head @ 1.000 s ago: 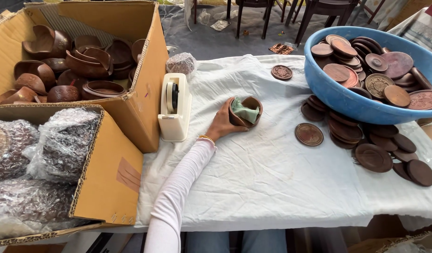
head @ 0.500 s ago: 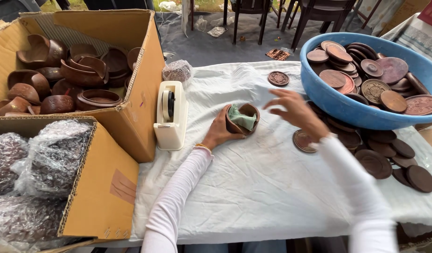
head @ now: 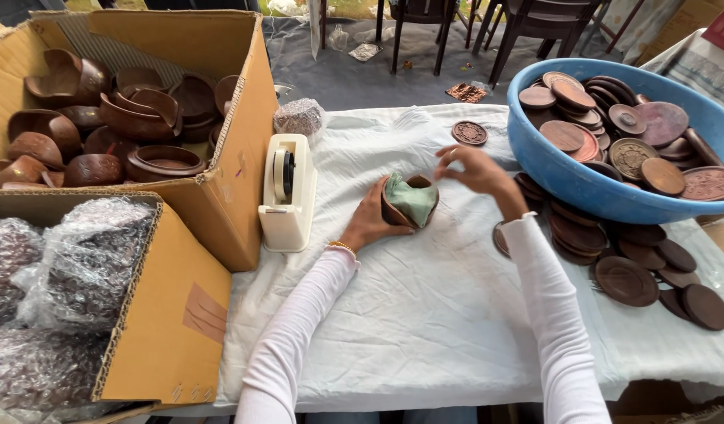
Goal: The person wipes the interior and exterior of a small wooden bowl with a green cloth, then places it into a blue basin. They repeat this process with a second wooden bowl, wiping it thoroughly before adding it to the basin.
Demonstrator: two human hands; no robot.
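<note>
At frame centre, on the white tablecloth (head: 425,314), the left hand (head: 371,220) grips a small brown wooden bowl (head: 401,213) from its left side. The right hand (head: 476,169), half a second ago further right beside the bowl, now hovers just above it, fingers loosely spread, grasping nothing. The bowl is tipped, mouth facing up and right; it is roundish, no clear long axis. A green cloth (head: 411,199) fills it. Further left stands a cream tape dispenser (head: 287,192); upper right, a blue basin (head: 582,177) of wooden discs.
</note>
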